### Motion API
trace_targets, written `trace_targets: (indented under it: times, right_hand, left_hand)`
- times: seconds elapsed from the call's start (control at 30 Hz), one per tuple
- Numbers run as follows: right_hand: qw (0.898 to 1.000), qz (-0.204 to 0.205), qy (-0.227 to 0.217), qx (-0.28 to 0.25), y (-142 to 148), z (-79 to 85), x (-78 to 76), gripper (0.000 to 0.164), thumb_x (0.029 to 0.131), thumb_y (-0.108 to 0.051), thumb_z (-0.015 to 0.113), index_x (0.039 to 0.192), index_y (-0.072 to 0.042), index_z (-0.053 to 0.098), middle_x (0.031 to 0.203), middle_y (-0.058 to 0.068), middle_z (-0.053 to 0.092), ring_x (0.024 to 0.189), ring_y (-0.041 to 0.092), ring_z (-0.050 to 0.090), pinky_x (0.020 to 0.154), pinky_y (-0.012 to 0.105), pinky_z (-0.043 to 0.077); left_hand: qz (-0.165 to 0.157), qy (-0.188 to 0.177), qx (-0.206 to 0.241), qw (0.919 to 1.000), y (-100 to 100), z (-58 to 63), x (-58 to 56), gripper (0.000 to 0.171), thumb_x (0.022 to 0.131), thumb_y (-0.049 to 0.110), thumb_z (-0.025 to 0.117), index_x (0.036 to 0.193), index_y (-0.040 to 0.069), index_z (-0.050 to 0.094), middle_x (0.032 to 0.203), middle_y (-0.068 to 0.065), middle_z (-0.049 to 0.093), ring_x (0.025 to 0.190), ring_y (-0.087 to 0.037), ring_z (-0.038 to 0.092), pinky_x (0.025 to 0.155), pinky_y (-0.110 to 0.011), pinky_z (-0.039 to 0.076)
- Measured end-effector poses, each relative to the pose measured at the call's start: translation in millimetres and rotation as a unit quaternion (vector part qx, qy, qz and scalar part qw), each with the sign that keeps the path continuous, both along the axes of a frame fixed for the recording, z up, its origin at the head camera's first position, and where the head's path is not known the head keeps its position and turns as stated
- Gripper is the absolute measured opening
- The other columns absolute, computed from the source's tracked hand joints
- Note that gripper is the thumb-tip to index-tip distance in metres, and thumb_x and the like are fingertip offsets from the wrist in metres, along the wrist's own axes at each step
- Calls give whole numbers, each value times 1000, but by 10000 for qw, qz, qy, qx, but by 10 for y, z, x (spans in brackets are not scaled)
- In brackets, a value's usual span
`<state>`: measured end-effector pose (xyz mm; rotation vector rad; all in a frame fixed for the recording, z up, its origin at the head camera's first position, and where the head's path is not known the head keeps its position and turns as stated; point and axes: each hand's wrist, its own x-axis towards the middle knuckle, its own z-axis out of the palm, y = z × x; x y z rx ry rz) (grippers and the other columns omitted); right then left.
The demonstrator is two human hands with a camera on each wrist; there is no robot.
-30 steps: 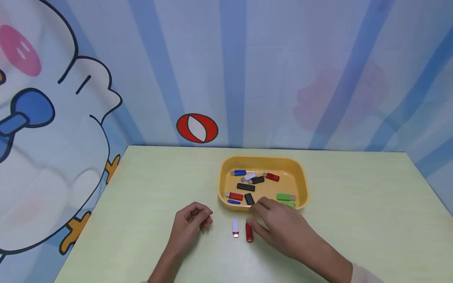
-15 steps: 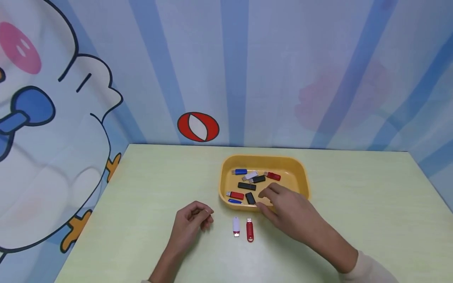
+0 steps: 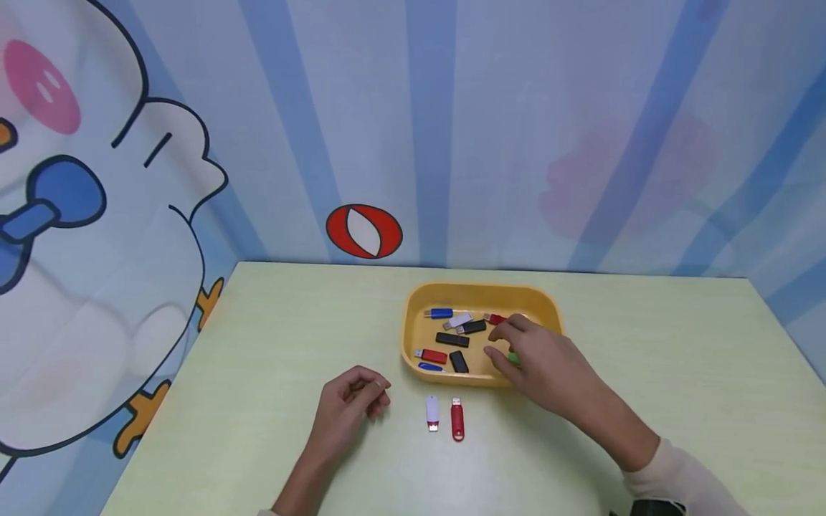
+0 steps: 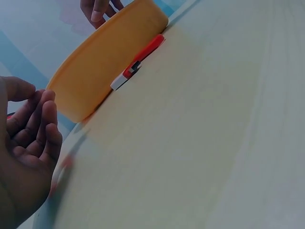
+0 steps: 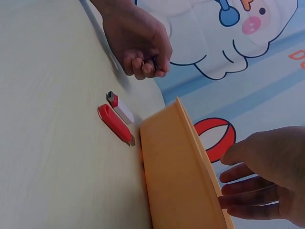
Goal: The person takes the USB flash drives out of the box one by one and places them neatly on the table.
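Yellow tray (image 3: 474,297): right of centre in the head frame, holding USB sticks.
Lettering: orange letters (image 5: 298,55) on the wall, cut off at the upper right edge of the right wrist frame, too partial to read. Any print on the sticks is too small to tell.
Right hand (image 3: 548,365): over the tray's right side, thumb and fingers spread with a wide gap; whether it touches a stick I cannot tell.
Nearest its grip: dark red stick (image 3: 494,319), partly hidden by the fingertips; green stick (image 3: 513,357), mostly covered by the hand.
Tray, upper left: blue stick (image 3: 442,313), white stick (image 3: 459,321) and black stick (image 3: 474,327), close together.
Tray, lower left: long black stick (image 3: 453,340), bright red stick (image 3: 434,356), short black stick (image 3: 459,362) and a second blue one.
On the table: white-and-red stick (image 3: 432,412), connector down the frame, and round-ended red stick (image 3: 457,421), connector up, side by side below the tray, apart.
Left hand (image 3: 351,398): lower centre, on the table, left of that pair; fingers loosely curled, thumb near the forefinger, gap narrow.
Wall: red-and-white ball (image 3: 364,231) above the table's back edge.
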<state>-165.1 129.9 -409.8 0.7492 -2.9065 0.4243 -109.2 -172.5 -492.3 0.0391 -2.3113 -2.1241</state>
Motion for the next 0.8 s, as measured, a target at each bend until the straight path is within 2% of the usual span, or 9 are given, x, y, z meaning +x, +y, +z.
trace_targets:
  times: [0.3, 0.6, 0.8]
  right_hand:
    - [9999, -97, -27, -16, 55, -33, -146, 26, 98, -29, 78, 113, -8, 76, 110, 10, 73, 86, 19, 72, 66, 34, 61]
    - [9982, -375, -460, 64, 58, -100, -347, 27, 98, -27, 78, 117, -7, 77, 110, 10, 72, 85, 20, 67, 71, 37, 61]
    - [9980, -349, -509, 159, 55, -156, -460, 28, 96, -24, 80, 119, -7, 76, 113, 12, 73, 92, 23, 68, 77, 40, 64]
  left_hand:
    - [35, -80, -38, 10000, 8, 19, 4, 10, 102, 3, 64, 98, -2, 72, 80, -16, 71, 66, -15, 62, 61, -25, 54]
    - [-2, -68, -27, 10000, 7, 10, -1, 10, 102, 3, 64, 98, -2, 72, 81, -16, 71, 67, -15, 62, 62, -25, 55]
    - [20, -91, -15, 10000, 8, 6, -6, 9, 102, 3, 65, 98, -2, 72, 81, -16, 71, 67, -15, 62, 62, -24, 54]
